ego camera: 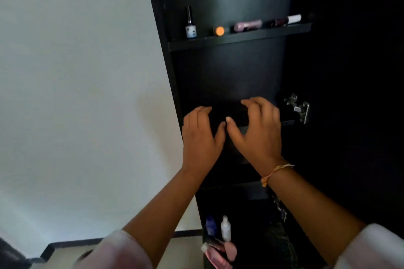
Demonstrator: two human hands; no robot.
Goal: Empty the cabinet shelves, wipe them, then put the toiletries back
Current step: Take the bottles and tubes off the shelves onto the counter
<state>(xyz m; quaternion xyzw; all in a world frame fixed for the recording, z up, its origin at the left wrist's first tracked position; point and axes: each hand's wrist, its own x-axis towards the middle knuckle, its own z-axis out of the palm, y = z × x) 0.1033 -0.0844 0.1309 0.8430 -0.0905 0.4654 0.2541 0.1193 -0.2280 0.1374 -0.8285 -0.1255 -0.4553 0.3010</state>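
Observation:
A tall black cabinet [229, 76] stands open in front of me. Its upper shelf [240, 36] carries a nail polish bottle [190, 26], an orange-capped item [219, 31], a pink tube [248, 25] lying down and a dark bottle with a white cap [284, 20]. My left hand [201, 135] and my right hand [259, 129] hover side by side at the middle shelf [288, 122], fingers spread, with nothing visible in them. Near the bottom stand a blue bottle [211, 226] and a white bottle [225, 228], with pink tubes [218, 253] lying in front.
A white wall [76, 94] runs along the cabinet's left side, with a dark baseboard [72, 243] at the floor. A metal hinge [300, 108] sticks out at the right of the middle shelf. The dark open door [354, 94] fills the right side.

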